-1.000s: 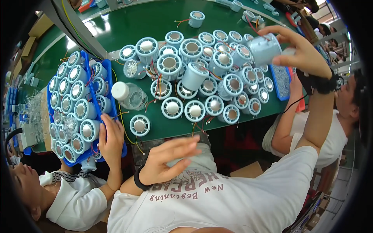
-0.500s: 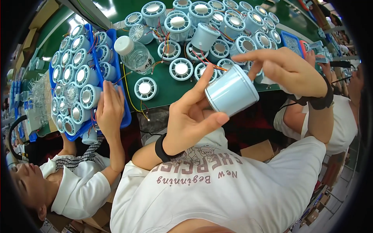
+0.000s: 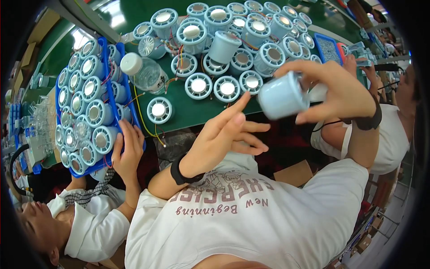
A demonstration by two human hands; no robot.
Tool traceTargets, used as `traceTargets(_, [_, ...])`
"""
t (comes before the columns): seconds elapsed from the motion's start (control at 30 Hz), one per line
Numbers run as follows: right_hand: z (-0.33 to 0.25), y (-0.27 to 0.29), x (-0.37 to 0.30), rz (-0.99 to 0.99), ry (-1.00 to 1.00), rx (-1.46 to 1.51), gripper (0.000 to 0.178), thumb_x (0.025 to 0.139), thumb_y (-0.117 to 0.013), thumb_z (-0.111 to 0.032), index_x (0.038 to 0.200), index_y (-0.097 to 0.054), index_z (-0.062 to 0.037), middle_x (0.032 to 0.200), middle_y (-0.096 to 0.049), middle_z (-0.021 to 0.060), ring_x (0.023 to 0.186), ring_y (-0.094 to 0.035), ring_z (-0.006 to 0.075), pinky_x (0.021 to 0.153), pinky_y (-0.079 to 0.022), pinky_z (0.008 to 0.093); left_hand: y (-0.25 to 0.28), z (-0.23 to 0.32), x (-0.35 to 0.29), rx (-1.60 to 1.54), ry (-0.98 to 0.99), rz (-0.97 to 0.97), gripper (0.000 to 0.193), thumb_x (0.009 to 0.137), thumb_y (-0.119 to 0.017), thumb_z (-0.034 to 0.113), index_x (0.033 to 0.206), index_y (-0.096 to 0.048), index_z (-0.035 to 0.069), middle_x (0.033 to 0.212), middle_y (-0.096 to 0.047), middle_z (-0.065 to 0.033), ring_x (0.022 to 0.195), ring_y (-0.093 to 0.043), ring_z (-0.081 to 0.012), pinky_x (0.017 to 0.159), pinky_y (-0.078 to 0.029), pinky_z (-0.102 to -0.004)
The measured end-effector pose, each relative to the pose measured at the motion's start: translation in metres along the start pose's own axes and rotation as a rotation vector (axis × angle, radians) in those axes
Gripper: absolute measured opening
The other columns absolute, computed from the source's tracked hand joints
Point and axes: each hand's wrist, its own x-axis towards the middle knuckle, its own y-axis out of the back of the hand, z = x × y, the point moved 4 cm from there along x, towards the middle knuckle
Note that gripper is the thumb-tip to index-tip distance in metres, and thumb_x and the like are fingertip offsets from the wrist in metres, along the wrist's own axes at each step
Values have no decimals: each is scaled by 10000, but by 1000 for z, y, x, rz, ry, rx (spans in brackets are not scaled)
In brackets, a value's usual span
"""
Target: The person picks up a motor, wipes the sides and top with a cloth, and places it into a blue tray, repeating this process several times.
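Observation:
My right hand [image 3: 338,92] grips a light-blue plastic cylinder [image 3: 281,97] by its right end, fingers above and thumb below. The cylinder is held tilted in the air over the table's near edge, slightly blurred. To its left, my left hand [image 3: 219,141] is empty, with the fingers spread and pointing toward the cylinder without touching it. Just beyond my hands, more light-blue cylinders with slotted rims and silver discs [image 3: 226,88] stand on the table, with thin coloured wires among them. One separate cylinder [image 3: 159,110] stands nearer the left.
A clear bottle with a white cap [image 3: 131,64] stands at the left, beside a blue crate [image 3: 144,142] of similar cylinders. A co-worker's hand [image 3: 127,150] touches that crate. A blue tray of small parts [image 3: 328,48] lies at the back right, near another person.
The cylinder has passed from my left hand to my right and moved slightly right. My left hand has let go and opened. At the left, the co-worker's hand has moved down along the crate.

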Motion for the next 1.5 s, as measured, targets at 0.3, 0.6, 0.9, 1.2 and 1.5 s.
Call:
traceTargets(0.3, [216,108,-41,439,-625,44,555,823,-718,-401,1144,-599,37,920,-656,93,736,-605,119,642,-483,254,12,-7,2,80,-10,-46,526,1039,-348,352,1424,-373,-6,1165,-615,-256,938,-681,-318,810,-577,-381])
traceTargets(0.6, [341,104,-5,361,-1020,-13,713,705,-726,-623,875,-656,66,846,-660,135,639,-650,184,619,-528,270,41,-14,2,103,20,14,450,1034,-396,278,1379,-434,-8,1149,-629,-221,955,-676,-296,816,-575,-363])
traceTargets(0.9, [400,113,-16,424,-1043,170,715,837,-603,-608,1164,-632,27,979,-676,172,746,-675,211,588,-504,322,51,-18,10,144,84,-14,407,1011,-466,186,1371,-443,-3,1147,-633,-203,993,-666,-277,843,-563,-344])
traceTargets(1.2, [317,191,110,223,-735,-436,718,775,-710,-396,1394,-463,-128,1081,-651,204,889,-665,254,744,-531,358,63,-31,23,370,145,-218,392,984,-532,165,1341,-495,9,1092,-668,-164,972,-671,-203,835,-543,-294])
traceTargets(1.5, [352,161,207,5,-736,-497,966,611,-850,-163,1452,-375,-194,1259,-585,203,1087,-604,302,926,-479,382,69,-23,23,574,120,-254,391,961,-573,210,1327,-538,77,1035,-688,-122,812,-672,-140,725,-527,-262])
